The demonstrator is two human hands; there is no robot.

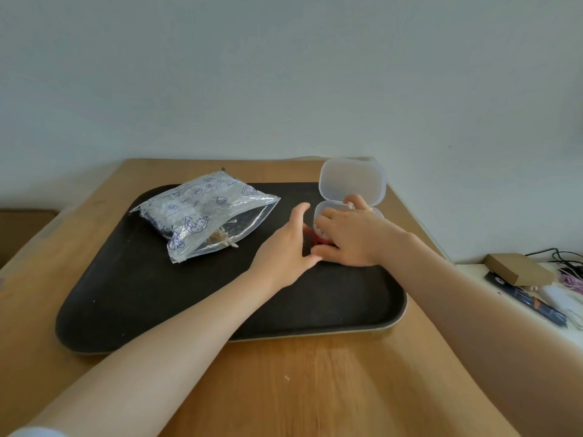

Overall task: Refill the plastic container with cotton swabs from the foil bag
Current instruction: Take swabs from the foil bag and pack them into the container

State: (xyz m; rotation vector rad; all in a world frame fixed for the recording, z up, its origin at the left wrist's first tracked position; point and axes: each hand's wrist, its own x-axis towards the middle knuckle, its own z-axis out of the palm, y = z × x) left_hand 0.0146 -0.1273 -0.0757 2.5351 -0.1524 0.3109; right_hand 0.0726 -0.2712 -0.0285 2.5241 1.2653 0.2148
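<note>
Resting on the black tray [132,298], the plastic container [350,187] stands lid-up beneath the right hand [350,238], whose fingers curl over its base; left hand [284,247] open beside it; foil bag [202,212] lies left

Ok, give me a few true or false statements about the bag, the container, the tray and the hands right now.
1. The plastic container's lid stands open. True.
2. The foil bag lies on the bare wooden table, off the tray. False: it lies on the black tray.
3. Cotton swabs poke out of the bag's open mouth. True.
4. The left hand holds the foil bag. False: it is beside the container, away from the bag.
5. The right hand rests over the container's base. True.
</note>
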